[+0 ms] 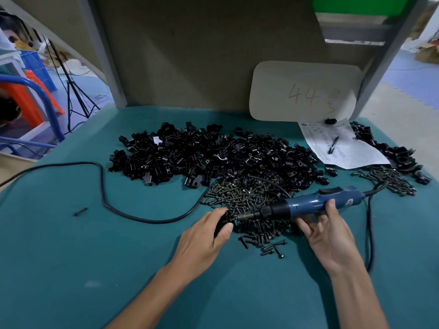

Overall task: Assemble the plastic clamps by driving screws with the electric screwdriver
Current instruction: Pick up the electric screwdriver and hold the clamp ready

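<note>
One blue electric screwdriver (306, 205) has its tip at one black plastic clamp (222, 222) over the teal counter (95, 245). The left hand (206, 233) fingers grip the clamp; the right hand (330, 231) fingers hold the screwdriver. Two dark screw heaps (249, 200) lie nearby.

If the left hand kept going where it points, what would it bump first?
Probably the blue electric screwdriver's metal tip, which meets the black plastic clamp the left hand grips; the dark screw heap lies just behind.

teal table mat (71, 257); beige card marked "44" (304, 91), leaning on the back board; printed sheet (344, 150) below it, pen (333, 144) lying on top; black tripod (76, 93) and blue crate (35, 65) at left.
</note>
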`<state>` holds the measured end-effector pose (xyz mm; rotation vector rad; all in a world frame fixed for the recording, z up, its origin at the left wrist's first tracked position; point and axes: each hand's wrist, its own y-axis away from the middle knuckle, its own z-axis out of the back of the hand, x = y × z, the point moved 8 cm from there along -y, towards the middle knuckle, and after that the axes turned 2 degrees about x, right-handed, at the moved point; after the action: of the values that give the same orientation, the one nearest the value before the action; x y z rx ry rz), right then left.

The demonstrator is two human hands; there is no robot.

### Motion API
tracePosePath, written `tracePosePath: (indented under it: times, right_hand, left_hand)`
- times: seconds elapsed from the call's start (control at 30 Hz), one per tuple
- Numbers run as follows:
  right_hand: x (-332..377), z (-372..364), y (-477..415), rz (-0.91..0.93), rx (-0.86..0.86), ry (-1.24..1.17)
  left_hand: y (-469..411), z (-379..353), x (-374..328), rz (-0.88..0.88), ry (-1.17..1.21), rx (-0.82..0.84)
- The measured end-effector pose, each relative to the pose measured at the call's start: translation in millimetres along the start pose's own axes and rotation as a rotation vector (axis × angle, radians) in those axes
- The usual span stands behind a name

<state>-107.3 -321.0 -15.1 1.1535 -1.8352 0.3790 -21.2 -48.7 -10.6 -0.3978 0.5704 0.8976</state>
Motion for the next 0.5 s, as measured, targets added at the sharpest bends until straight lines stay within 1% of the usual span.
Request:
tracePosePath:
  times: [0.13,0.33,0.5]
  right_hand:
    - [0,-6,1,-0.04,0.048,-0.069]
    - [-1,3,1,-0.011,-0.07,-0.054]
    - [-1,4,-1,0.012,-0.059,-0.003]
  left_hand:
    - [0,1,-2,-0.01,-0.007,0.0]
    - [1,0,-12,-0.095,-0.145,0.008]
    - [0,1,-11,-0.097,-0.139,-0.016]
